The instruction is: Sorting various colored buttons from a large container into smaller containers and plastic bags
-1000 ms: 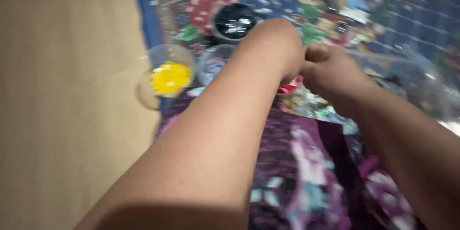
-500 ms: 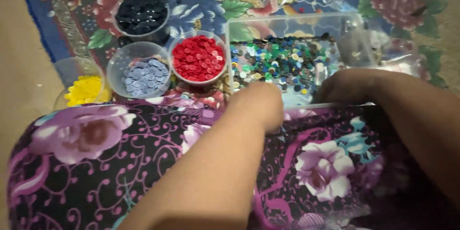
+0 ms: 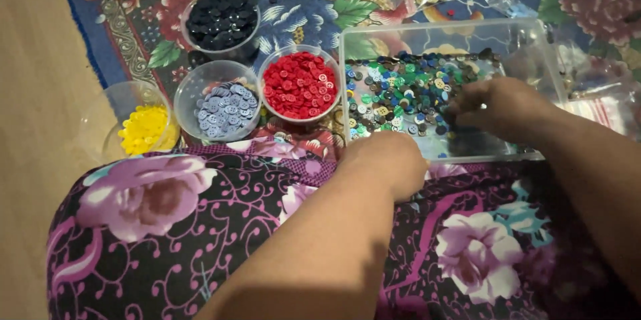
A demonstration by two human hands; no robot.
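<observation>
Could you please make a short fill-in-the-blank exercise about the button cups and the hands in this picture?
1. The cup next to the clear box holds ___ buttons.
2. The right hand reaches into the clear box of ___ buttons.
3. The yellow buttons lie in the cup nearest the bare ___ floor.
4. The left hand rests closed at the box's ___ edge.

Missing words: red; mixed; wooden; near

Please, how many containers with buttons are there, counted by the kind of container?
Round clear cups: 4 — black buttons, red buttons, pale blue buttons, yellow buttons
Rectangular clear tray of mixed buttons: 1
Total: 5
</observation>
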